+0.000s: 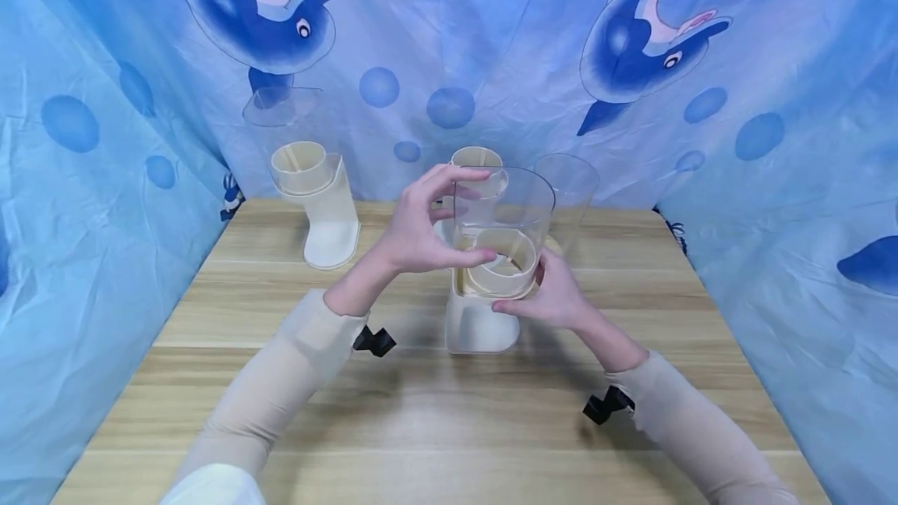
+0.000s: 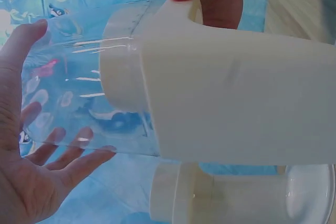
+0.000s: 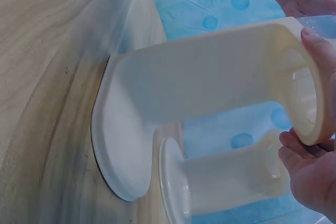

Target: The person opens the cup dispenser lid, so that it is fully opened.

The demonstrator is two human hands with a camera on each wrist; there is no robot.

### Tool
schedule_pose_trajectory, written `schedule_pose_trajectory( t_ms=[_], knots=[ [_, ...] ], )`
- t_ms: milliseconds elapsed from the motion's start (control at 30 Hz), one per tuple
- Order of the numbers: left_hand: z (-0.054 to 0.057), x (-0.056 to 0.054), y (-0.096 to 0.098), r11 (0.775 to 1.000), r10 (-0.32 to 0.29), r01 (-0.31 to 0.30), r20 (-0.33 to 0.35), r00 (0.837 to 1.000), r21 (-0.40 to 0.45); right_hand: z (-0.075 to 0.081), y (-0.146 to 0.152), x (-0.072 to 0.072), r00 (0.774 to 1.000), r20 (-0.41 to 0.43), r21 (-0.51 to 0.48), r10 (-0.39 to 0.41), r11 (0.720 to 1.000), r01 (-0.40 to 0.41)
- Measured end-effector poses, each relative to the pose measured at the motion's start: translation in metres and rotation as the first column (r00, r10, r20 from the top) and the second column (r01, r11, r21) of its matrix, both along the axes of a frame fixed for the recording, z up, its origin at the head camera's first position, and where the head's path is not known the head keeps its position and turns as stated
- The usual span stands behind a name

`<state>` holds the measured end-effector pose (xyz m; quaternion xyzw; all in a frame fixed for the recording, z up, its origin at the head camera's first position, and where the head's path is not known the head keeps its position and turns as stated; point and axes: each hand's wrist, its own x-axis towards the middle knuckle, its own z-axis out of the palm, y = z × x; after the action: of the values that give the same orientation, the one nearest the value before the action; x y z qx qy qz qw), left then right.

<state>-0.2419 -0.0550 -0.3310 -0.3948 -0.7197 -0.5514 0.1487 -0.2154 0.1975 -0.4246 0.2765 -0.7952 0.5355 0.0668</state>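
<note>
A white stand (image 1: 482,326) with a cream ring-shaped holder stands upright on the wooden table. A tall clear plastic container (image 1: 531,197) rises from the ring, around a short cream cylinder (image 1: 508,244). My left hand (image 1: 421,228) holds the clear container from the left, its thumb on the near side and fingers spread round the far side. Lower down, my right hand (image 1: 554,294) grips the holder's ring, thumb in front and fingers behind. In the right wrist view, the stand's foot (image 3: 123,140) lies flat on the wood.
Behind the held unit is another similar stand (image 3: 226,182), with a cream cylinder (image 1: 477,158) on top. A clear container (image 1: 575,178) shows at the back right. A third unit (image 1: 331,228) stands at the back left. Blue dolphin-print curtain (image 1: 449,37) encloses the wooden table (image 1: 435,443).
</note>
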Motion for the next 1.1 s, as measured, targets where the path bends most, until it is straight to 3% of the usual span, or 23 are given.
schedule_pose_trajectory(
  t_ms=[133, 233, 367, 500, 600, 700, 867, 933, 1100],
  knots=[
    [-0.002, -0.001, -0.001, 1.000, -0.005, 0.005, 0.006, 1.000, -0.015, 0.002, 0.000, -0.001, 1.000, 0.018, 0.027, 0.002, 1.000, -0.002],
    [-0.011, 0.001, -0.003, 1.000, 0.001, -0.001, 0.011, 1.000, -0.022, 0.012, 0.006, -0.003, 0.998, -0.006, 0.026, 0.056, 0.998, -0.056],
    [-0.038, 0.006, -0.008, 1.000, -0.002, 0.004, 0.072, 0.997, -0.021, 0.046, 0.022, -0.008, 0.986, -0.103, -0.085, 0.134, 0.986, -0.143],
    [-0.069, 0.011, -0.010, 1.000, -0.006, 0.009, 0.126, 0.992, -0.026, 0.089, 0.029, -0.010, 0.956, -0.246, -0.155, 0.161, 0.967, -0.202],
    [-0.082, 0.012, -0.009, 1.000, -0.009, 0.010, 0.136, 0.991, -0.006, 0.119, 0.021, -0.008, 0.933, -0.308, -0.073, 0.189, 0.973, -0.221],
    [-0.088, 0.011, -0.007, 1.000, -0.017, 0.015, 0.133, 0.991, 0.017, 0.142, 0.009, -0.004, 0.924, -0.329, 0.087, 0.193, 0.981, -0.174],
    [-0.091, 0.008, -0.005, 1.000, -0.016, 0.015, 0.146, 0.989, 0.002, 0.160, -0.006, -0.005, 0.910, -0.352, 0.369, 0.218, 0.926, -0.079],
    [-0.091, 0.007, -0.005, 1.000, -0.017, 0.018, 0.162, 0.987, -0.008, 0.163, -0.008, -0.006, 0.909, -0.348, 0.412, 0.228, 0.908, -0.070],
    [-0.092, 0.007, -0.004, 0.999, -0.012, 0.020, 0.178, 0.984, -0.041, 0.167, -0.007, -0.004, 0.918, -0.330, 0.416, 0.220, 0.907, -0.068]
  ],
)
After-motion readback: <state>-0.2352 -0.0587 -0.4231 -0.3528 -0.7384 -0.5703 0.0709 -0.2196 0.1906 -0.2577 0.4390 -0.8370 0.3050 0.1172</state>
